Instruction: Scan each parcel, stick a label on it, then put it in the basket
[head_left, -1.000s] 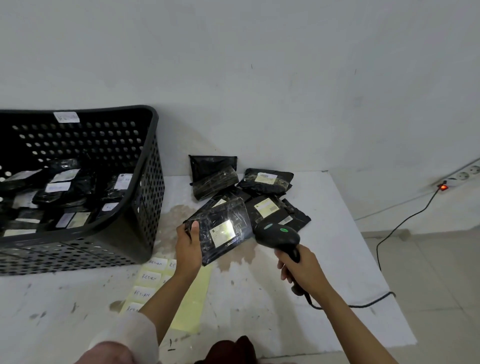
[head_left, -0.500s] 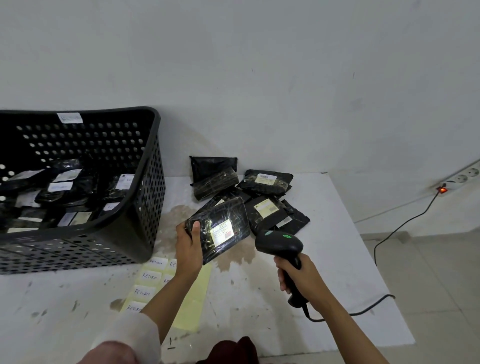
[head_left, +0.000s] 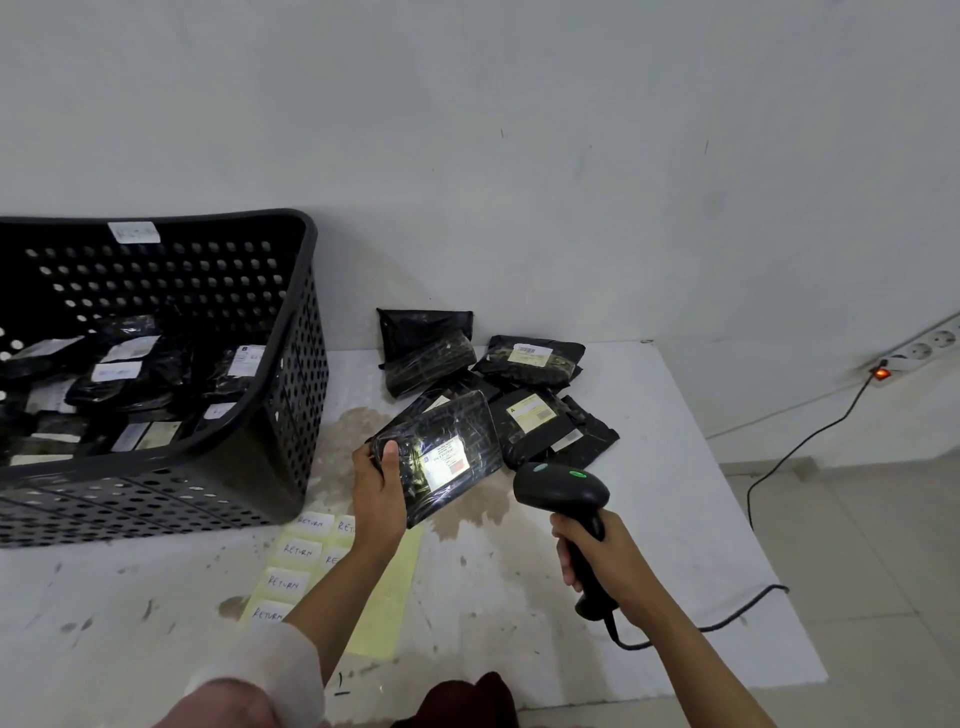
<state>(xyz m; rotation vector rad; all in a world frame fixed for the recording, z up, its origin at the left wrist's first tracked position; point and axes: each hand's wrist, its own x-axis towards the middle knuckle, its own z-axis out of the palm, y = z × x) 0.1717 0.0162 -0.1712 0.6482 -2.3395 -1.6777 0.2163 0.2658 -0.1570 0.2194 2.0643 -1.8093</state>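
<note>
Nearest you, a sheet of handwritten "RETURN" labels lies on the stained table, partly under your left forearm; its next label is the one you will need. Your right hand wraps its fingers round the grip of the barcode scanner, whose head points left at the parcel; your left hand holds the black parcel by its near edge, thumb on top, the other fingers hidden beneath, tilted up above the table just beside the basket. The scanner's light already falls on the parcel's white shipping label; I judge you should hold the parcel steady and flatten the glossy wrap, since glare may wash out the code; keep your thumb off the label. Beyond, the unscanned parcels lie heaped by the wall; how many are stacked underneath is unclear. The basket is cut off at the left edge; the print on every label is too small to read; whether the trigger is pressed cannot be told.
</note>
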